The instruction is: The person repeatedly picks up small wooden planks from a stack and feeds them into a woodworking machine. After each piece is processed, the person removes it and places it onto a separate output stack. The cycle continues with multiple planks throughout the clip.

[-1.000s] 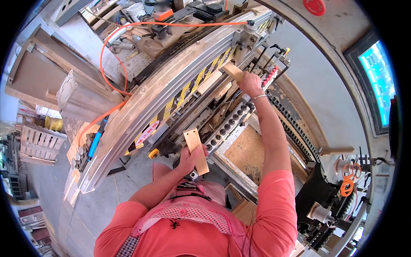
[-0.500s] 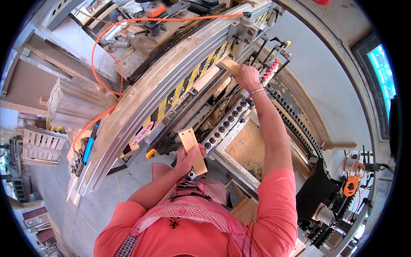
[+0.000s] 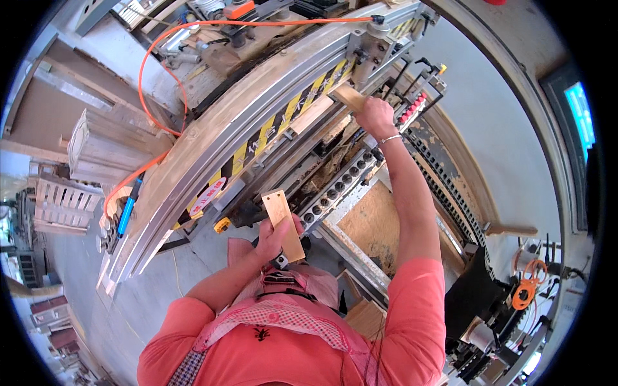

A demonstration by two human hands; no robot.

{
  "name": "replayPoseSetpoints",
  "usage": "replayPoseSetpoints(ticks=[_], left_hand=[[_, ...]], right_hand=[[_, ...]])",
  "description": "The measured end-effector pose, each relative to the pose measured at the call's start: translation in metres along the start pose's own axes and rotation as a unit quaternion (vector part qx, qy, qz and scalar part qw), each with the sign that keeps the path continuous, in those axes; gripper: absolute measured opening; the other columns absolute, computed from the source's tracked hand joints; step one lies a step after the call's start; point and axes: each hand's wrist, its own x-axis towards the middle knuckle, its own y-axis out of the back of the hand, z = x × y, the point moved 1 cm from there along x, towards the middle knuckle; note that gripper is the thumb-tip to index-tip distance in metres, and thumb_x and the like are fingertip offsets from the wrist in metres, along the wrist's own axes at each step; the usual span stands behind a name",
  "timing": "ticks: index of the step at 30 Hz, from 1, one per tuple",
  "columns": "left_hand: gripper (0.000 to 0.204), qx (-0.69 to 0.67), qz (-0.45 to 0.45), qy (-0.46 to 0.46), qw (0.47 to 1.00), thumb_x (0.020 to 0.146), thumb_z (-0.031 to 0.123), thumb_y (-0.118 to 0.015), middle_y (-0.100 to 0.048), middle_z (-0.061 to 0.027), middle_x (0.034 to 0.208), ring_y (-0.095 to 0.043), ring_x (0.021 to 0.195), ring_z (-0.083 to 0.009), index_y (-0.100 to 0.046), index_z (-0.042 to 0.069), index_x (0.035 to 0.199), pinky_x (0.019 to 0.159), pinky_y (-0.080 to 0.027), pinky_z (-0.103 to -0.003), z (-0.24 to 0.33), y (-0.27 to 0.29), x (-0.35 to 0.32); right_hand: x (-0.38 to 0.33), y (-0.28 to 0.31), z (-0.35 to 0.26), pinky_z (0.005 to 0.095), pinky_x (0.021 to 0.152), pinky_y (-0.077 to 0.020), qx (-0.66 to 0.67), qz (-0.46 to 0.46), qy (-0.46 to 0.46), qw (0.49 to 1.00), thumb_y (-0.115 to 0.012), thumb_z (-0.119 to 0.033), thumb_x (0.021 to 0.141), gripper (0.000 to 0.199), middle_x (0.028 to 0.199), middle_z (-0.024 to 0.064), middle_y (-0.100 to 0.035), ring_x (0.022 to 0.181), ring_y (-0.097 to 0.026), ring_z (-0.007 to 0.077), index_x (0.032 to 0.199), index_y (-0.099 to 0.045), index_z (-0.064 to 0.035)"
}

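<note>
My left hand [image 3: 273, 240] is closed round a short flat wooden board [image 3: 277, 207], held tilted in front of my waist. Two small dark holes show near the board's upper end. With my right arm stretched forward, my right hand [image 3: 375, 118] grips the end of another wooden piece [image 3: 348, 97] at the machine. The far end of that piece lies by the metal clamp block [image 3: 373, 53] on the machine's rail. Beside it, a light wooden strip [image 3: 311, 116] lies along the yellow and black striped edge [image 3: 270, 132].
A row of round black knobs [image 3: 339, 186] runs below the rail. Sawdust covers a tray [image 3: 373, 225] to the right. An orange hose [image 3: 143, 83] loops over the left side, near a blue air gun [image 3: 127, 212]. A lit screen [image 3: 579, 119] stands at far right.
The whole view has shifted slightly. Both hands keep their grips, with the left-hand board and the right-hand piece in nearly the same places.
</note>
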Motion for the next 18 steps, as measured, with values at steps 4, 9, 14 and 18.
replayPoseSetpoints(ticks=[4, 9, 14, 18], left_hand=[[0.027, 0.003, -0.006, -0.028, 1.0, 0.092, 0.025, -0.045, -0.06, -0.006, 0.08, -0.058, 0.073, -0.0124, -0.055, 0.001, 0.097, 0.067, -0.047, -0.027, 0.001, -0.002, -0.001], [0.029, -0.004, 0.026, -0.027, 0.999, 0.093, 0.028, -0.045, -0.06, -0.0055, 0.08, -0.057, 0.074, -0.0119, -0.057, 0.001, 0.097, 0.067, -0.047, -0.026, 0.0, -0.005, -0.002], [0.034, -0.109, 0.073, 0.035, 0.991, 0.093, 0.03, -0.039, -0.06, -0.0089, 0.085, -0.058, 0.079, -0.0166, -0.053, 0.002, 0.105, 0.074, -0.046, -0.03, 0.012, 0.006, -0.028], [0.035, -0.243, 0.101, 0.042, 0.964, 0.09, 0.023, -0.041, -0.057, -0.0124, 0.102, -0.056, 0.094, -0.0226, -0.046, 0.003, 0.118, 0.088, -0.043, -0.036, 0.016, 0.036, -0.083]], right_hand=[[-0.001, 0.001, 0.001, 0.0386, 0.07, -0.052, 0.005, 0.016, -0.001, 1.0, -0.062, -0.022, 0.069, 0.026, 0.084, 0.0173, -0.065, 0.08, -0.064, 0.0312, 0.086, -0.063, -0.0018], [-0.002, 0.008, -0.004, 0.04, 0.075, -0.0506, -0.009, -0.019, -0.02, 1.0, -0.066, -0.034, 0.07, 0.037, 0.089, 0.0189, -0.064, 0.084, -0.063, 0.0331, 0.089, -0.063, -0.0024], [-0.004, 0.01, -0.004, 0.0408, 0.076, -0.0503, -0.02, -0.006, -0.009, 1.0, -0.065, -0.036, 0.07, 0.038, 0.086, 0.0212, -0.064, 0.084, -0.062, 0.0337, 0.086, -0.064, -0.0018], [0.001, 0.002, -0.007, 0.0414, 0.07, -0.0521, -0.067, -0.002, 0.026, 0.997, -0.062, -0.034, 0.072, 0.032, 0.086, 0.0199, -0.064, 0.082, -0.063, 0.0336, 0.083, -0.065, -0.0041]])
